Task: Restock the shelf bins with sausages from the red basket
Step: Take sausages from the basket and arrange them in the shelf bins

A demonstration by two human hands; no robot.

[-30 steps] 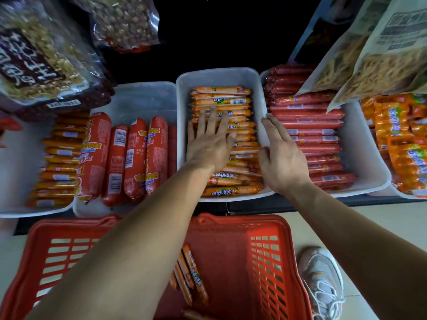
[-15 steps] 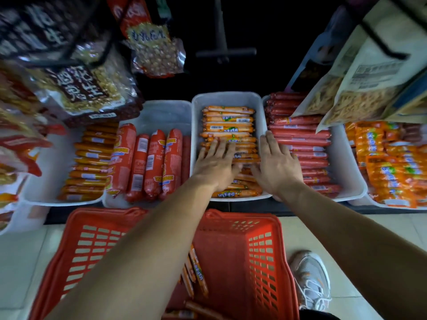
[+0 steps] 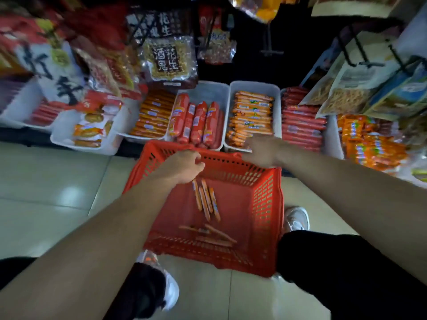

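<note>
The red basket (image 3: 269,204) stands on the floor between my feet. Several thin orange sausages (image 3: 206,200) lie on its bottom, with a few more (image 3: 213,234) nearer to me. My left hand (image 3: 182,166) hovers over the basket's far rim, fingers curled, with nothing in it. My right hand (image 3: 262,151) is blurred at the far right corner of the rim, fingers apart and empty. Just beyond it is the white bin (image 3: 251,85) stacked with thin orange sausages (image 3: 253,116).
Beside it sit bins of thick red sausages (image 3: 196,122), orange sausages (image 3: 152,118) and dark red sausages (image 3: 300,122). Bags of peanuts (image 3: 169,61) and snacks (image 3: 351,88) hang over the bins. My white shoes (image 3: 297,219) flank the basket on the tiled floor.
Both hands have pulled back out of the orange sausage bin to the basket's far rim. The view has drawn back and tilted down, showing the whole basket and my legs.
</note>
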